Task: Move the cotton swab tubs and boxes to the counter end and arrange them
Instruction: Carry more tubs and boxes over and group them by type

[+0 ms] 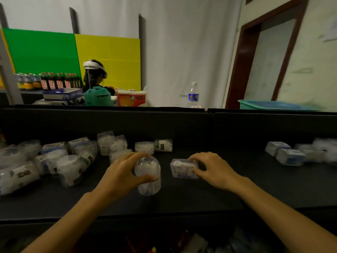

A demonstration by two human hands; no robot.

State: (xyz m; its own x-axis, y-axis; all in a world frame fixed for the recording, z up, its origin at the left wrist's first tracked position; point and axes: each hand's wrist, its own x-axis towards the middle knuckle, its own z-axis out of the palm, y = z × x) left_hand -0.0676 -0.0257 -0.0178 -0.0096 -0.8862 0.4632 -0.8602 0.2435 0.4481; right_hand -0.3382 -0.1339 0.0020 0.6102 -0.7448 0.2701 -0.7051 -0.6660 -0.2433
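Note:
My left hand (124,174) grips a clear round cotton swab tub (148,177) at the middle of the black counter (200,194). Just to its right, my right hand (213,170) holds a small clear cotton swab box (182,169) by its right end, fingers curled over the top. A heap of several swab tubs and bags (54,161) lies at the left. More tubs (116,145) stand behind my left hand. Several boxed swab packs (290,156) sit at the right end.
A black raised back wall (182,125) bounds the counter's far side. Beyond it are a water bottle (193,94), a teal basket (277,105), tissue packs (132,97) and a person wearing a headset (94,75). Goods show dimly on a shelf below the counter's front edge.

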